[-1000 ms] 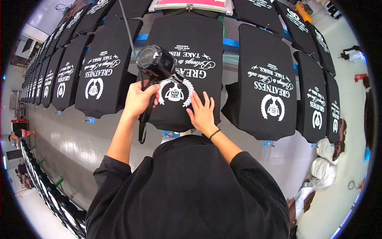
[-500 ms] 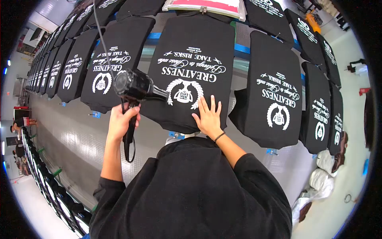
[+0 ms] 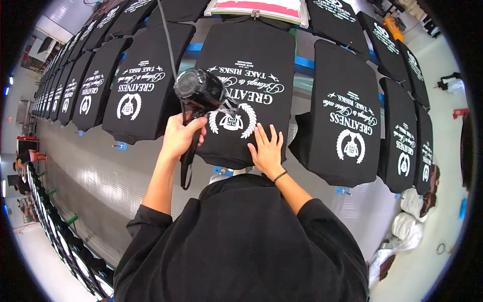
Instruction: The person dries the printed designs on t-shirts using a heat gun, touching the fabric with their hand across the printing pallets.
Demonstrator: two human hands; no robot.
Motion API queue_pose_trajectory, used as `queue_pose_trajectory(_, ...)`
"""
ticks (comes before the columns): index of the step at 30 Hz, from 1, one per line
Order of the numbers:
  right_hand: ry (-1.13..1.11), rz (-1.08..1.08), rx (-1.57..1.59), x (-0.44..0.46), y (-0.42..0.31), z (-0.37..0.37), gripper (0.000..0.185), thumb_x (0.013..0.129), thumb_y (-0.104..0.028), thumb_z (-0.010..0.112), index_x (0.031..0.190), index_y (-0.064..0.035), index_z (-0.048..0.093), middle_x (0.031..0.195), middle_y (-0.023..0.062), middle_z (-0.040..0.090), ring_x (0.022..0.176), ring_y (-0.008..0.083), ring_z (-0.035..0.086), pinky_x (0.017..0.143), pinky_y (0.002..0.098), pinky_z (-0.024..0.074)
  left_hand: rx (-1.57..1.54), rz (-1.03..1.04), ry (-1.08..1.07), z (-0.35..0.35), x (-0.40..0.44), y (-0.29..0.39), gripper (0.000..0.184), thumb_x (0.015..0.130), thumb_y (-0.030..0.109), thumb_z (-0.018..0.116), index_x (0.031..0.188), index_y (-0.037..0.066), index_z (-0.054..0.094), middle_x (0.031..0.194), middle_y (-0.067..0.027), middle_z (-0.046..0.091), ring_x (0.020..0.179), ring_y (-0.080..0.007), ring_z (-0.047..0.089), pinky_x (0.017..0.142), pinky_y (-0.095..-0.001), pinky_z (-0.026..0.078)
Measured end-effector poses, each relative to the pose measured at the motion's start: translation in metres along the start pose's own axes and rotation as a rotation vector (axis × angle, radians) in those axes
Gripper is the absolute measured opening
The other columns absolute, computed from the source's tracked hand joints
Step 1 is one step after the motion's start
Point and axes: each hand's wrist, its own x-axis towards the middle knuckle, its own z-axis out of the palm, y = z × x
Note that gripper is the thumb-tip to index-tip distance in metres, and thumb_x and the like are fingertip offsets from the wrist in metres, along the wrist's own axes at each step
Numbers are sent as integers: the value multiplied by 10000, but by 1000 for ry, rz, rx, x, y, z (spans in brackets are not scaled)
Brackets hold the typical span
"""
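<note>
A black hair dryer (image 3: 202,91) is gripped by its handle in my left hand (image 3: 182,135), its nozzle pointing right over the white print. Beneath it lies a black T-shirt (image 3: 246,43) stretched flat on a board, with white lettering that appears upside down from here. The dryer hides part of the lettering and the left side of the crest. My right hand (image 3: 267,151) rests on the shirt just below the wreath, fingers spread and palm down, holding nothing. A dark bracelet (image 3: 280,175) circles that wrist.
More printed black shirts, such as one at left (image 3: 146,75) and one at right (image 3: 344,100), line the table. A framed screen (image 3: 256,11) sits at the far end of my shirt. The dryer's cord (image 3: 167,40) runs upward. People (image 3: 30,156) stand far left.
My left hand has moved the hair dryer to the right, so it now covers part of the lettering. My right hand has shifted slightly right and down, still on the shirt.
</note>
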Motion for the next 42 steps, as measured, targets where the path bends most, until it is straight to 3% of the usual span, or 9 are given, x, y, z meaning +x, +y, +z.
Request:
queue_pose_trajectory(12, 114, 272, 213, -39, 40, 2, 662, 972, -296, 524, 1466, 67, 275, 1544, 262, 256, 1398, 440, 302, 1128, 485, 290, 22, -6, 12, -10, -41, -3, 178, 871, 156, 664, 911, -13, 624, 651, -50, 607, 506, -116, 559, 483, -264, 448)
queue_pose_trajectory(15, 142, 280, 269, -50, 48, 2, 605, 965, -247, 535, 1447, 56, 333, 1508, 254, 339, 1363, 432, 363, 1131, 462, 302, 133, 73, 73, -8, -50, -2, 183, 860, 160, 652, 834, -16, 611, 628, -43, 591, 515, -115, 555, 493, -269, 445)
queue_pose_trajectory(17, 222, 289, 280, -55, 44, -16, 410, 926, -188, 591, 1289, -1, 551, 1319, 175, 570, 1215, 383, 503, 1045, 447, 390, 115, 57, 66, -14, -54, -3, 175, 861, 151, 644, 893, -19, 615, 635, -51, 593, 513, -119, 558, 485, -263, 444)
queue_pose_trajectory(18, 311, 276, 379, -53, 43, -31, 230, 900, -148, 622, 1079, -5, 646, 1078, 140, 672, 1077, 345, 586, 961, 444, 437, 57, 25, 37, -17, -55, -3, 177, 863, 134, 633, 940, -25, 616, 639, -55, 595, 506, -124, 557, 478, -259, 444)
queue_pose_trajectory(22, 259, 462, 579, -61, 51, -57, 248, 902, -231, 672, 775, -26, 615, 694, 147, 605, 572, 309, 585, 525, 373, 457, 36, 20, 90, -7, -54, -7, 172, 866, 119, 622, 966, -21, 625, 645, -61, 600, 488, -122, 555, 461, -255, 439)
queue_pose_trajectory(26, 207, 480, 511, -59, 67, -95, 440, 901, -282, 674, 592, -22, 498, 548, 153, 503, 467, 309, 508, 464, 384, 386, 85, -8, 90, 28, -56, 9, 179, 863, 126, 625, 961, -24, 626, 646, -66, 601, 488, -121, 552, 464, -254, 441)
queue_pose_trajectory(30, 279, 441, 569, -63, 107, -126, 381, 912, -239, 654, 631, -14, 531, 578, 149, 518, 486, 296, 516, 479, 379, 389, 102, 28, -42, 93, -56, 21, 191, 855, 138, 636, 939, -33, 622, 645, -70, 603, 488, -125, 549, 466, -257, 431)
queue_pose_trajectory(34, 418, 413, 677, -88, 182, -160, 105, 899, -113, 636, 945, -23, 665, 826, 129, 665, 680, 266, 651, 619, 326, 510, 65, 61, -90, 189, -51, 33, 168, 850, 128, 649, 897, -27, 606, 644, -65, 597, 495, -124, 554, 462, -256, 438)
queue_pose_trajectory(42, 557, 379, 210, -181, 373, -223, 125, 844, -87, 653, 968, -65, 650, 1033, 107, 645, 1017, 310, 568, 924, 403, 412, 108, 83, -58, 354, -65, 67, 184, 845, 113, 671, 887, -55, 610, 667, -85, 630, 514, -125, 577, 495, -255, 476)
